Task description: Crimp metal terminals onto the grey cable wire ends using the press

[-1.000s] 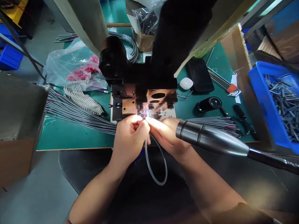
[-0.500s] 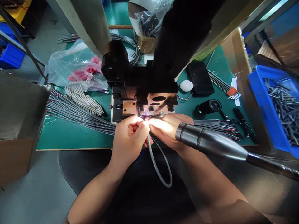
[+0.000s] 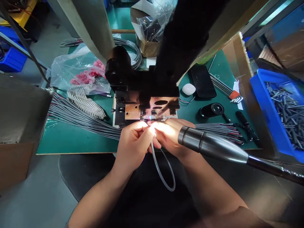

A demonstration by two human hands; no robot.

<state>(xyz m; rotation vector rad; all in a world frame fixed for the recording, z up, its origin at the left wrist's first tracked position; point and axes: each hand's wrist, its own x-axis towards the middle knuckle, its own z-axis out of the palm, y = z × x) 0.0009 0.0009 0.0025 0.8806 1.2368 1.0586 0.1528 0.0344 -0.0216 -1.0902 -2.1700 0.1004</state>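
Note:
My left hand [image 3: 133, 144] is closed, with thumb and forefinger pinching a grey cable [image 3: 155, 162] just in front of a black press-like machine [image 3: 144, 84]. The cable hangs below in a loop. My right hand [image 3: 167, 134] is closed around the same spot, its fingertips meeting the left ones. Thin coloured wires [image 3: 149, 117] show in the bright light at the machine's tooling, just beyond my fingertips. Which part of the cable the right fingers grip is partly hidden by the hands.
A metal lamp [image 3: 213, 146] reaches in over my right wrist. Grey cable bundles [image 3: 83, 112] lie left and right on the green table [image 3: 78, 142]. A blue bin [image 3: 262, 104] of metal pieces stands right; a plastic bag [image 3: 61, 71] with pink parts lies left.
My left hand has shifted slightly right, closer to the right hand, and its thumb sits further over the cable. The view has moved a little; the cable loop hangs much the same.

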